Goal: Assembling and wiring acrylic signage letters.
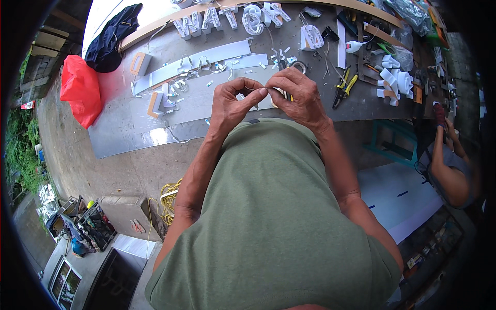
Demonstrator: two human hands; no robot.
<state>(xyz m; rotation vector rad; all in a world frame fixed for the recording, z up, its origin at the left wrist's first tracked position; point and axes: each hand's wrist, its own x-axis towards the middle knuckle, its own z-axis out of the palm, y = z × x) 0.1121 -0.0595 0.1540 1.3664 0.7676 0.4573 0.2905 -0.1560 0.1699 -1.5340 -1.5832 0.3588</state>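
Observation:
My left hand (pixel 235 103) and my right hand (pixel 297 95) meet above the near edge of the metal table (pixel 124 137). Thumb and fingers of each are pinched, tip against tip, on what looks like a thin wire (pixel 253 88); the fingers hide most of it. Just beyond my right hand lie a roll of tape (pixel 298 66) and a dark-handled tool, partly covered. Small white LED modules (pixel 181 85) on wires are scattered to the left of my hands. Yellow-and-black pliers (pixel 345 89) rest to the right.
White hollow letters (pixel 210 20) stand along the back, one (pixel 311 38) lower down. Long white strips (pixel 206 59) lie at left, near a red bag (pixel 80 92) and dark cloth (pixel 111 39). White curled offcuts (pixel 397 82) sit at right. Another person (pixel 447 165) is beyond a teal stool (pixel 390 142).

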